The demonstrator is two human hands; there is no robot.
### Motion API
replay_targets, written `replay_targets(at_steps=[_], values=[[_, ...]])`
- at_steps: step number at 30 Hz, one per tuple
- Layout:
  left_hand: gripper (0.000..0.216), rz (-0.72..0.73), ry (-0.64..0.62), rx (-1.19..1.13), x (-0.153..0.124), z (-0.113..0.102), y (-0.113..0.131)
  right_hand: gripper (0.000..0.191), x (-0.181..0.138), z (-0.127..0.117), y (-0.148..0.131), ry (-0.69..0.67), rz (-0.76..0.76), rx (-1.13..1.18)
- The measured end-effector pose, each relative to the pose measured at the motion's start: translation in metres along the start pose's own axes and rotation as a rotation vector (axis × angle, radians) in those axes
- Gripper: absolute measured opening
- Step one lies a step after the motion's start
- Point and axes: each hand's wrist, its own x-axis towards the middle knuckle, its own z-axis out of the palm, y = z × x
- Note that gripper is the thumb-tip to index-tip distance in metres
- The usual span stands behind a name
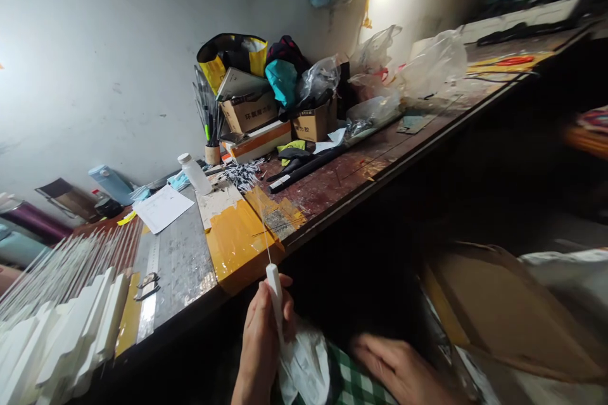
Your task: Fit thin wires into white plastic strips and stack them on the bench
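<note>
In the lower middle, my left hand (259, 326) is closed round a white handle (273, 278). A thin pale rod (266, 234) sticks up from its top end, over the table's front edge. A crumpled white cloth (308, 361) hangs below the handle beside my left hand; whether the fingers also grip it I cannot tell. My right hand (399, 367) is to the right, near the green checked fabric (356, 383), blurred by motion, with its fingertips hard to make out. Several similar white handles with thin rods (95, 323) lie together at the table's left end.
Yellow tape covers a block (240, 237) at the table edge. Behind it are a white bottle (194, 172), a paper sheet (163, 207), black-and-white small sticks (240, 174) and cardboard boxes (251, 112). A large carton (513, 310) is at the lower right.
</note>
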Motion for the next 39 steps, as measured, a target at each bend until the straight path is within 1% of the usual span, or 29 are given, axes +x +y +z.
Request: replay_targets(at_steps=[1,3,4,6,8,9,11,14,19,22,25,27,30,32,33,36,38,39], values=[[0.042,-0.022,-0.008,0.087,-0.005,-0.002,-0.001,0.028,0.008,-0.007,-0.013,0.043,-0.033,0.010],[0.045,-0.054,-0.044,0.233,-0.013,-0.004,-0.006,0.035,0.024,-0.016,-0.039,0.029,-0.103,0.093],[0.046,-0.064,-0.075,0.295,-0.016,-0.004,-0.008,0.037,0.031,-0.017,-0.051,0.023,-0.140,0.177],[0.049,-0.085,-0.131,0.390,-0.020,-0.002,-0.013,0.038,0.042,-0.014,-0.068,-0.033,-0.198,0.326],[0.050,-0.101,-0.126,0.440,-0.023,-0.001,-0.016,0.034,0.050,-0.007,-0.076,-0.095,-0.213,0.448],[0.049,-0.104,-0.108,0.451,-0.024,-0.001,-0.017,0.030,0.053,-0.003,-0.078,-0.109,-0.210,0.497],[0.047,-0.077,-0.068,0.475,-0.026,-0.002,-0.019,0.023,0.055,0.004,-0.077,-0.081,-0.206,0.569],[0.040,0.023,-0.027,0.535,-0.028,-0.007,-0.022,0.021,0.055,0.007,-0.074,0.026,-0.209,0.594],[0.030,0.174,0.051,0.622,-0.032,-0.010,-0.029,0.022,0.059,0.000,-0.072,0.186,-0.204,0.557],[0.027,0.193,0.107,0.599,-0.034,-0.008,-0.033,0.021,0.063,-0.004,-0.072,0.245,-0.201,0.546],[0.026,0.195,0.145,0.561,-0.035,-0.007,-0.037,0.023,0.067,-0.005,-0.071,0.263,-0.193,0.529],[0.026,0.194,0.159,0.541,-0.035,-0.008,-0.040,0.024,0.070,-0.007,-0.071,0.234,-0.191,0.522],[0.026,0.185,0.187,0.499,-0.034,-0.011,-0.043,0.027,0.071,-0.013,-0.071,0.150,-0.217,0.503],[0.025,0.183,0.212,0.450,-0.032,-0.012,-0.042,0.033,0.068,-0.015,-0.071,0.101,-0.229,0.448],[0.025,0.177,0.226,0.413,-0.031,-0.012,-0.041,0.033,0.064,-0.015,-0.069,0.068,-0.223,0.398],[0.026,0.126,0.281,0.248,-0.027,-0.007,-0.035,0.029,0.049,-0.004,-0.056,-0.063,-0.141,0.165],[0.026,0.084,0.321,0.119,-0.022,-0.002,-0.032,0.030,0.037,0.010,-0.041,-0.151,-0.068,0.020],[0.026,0.079,0.333,0.068,-0.019,0.001,-0.031,0.030,0.032,0.017,-0.032,-0.180,-0.038,-0.009]])
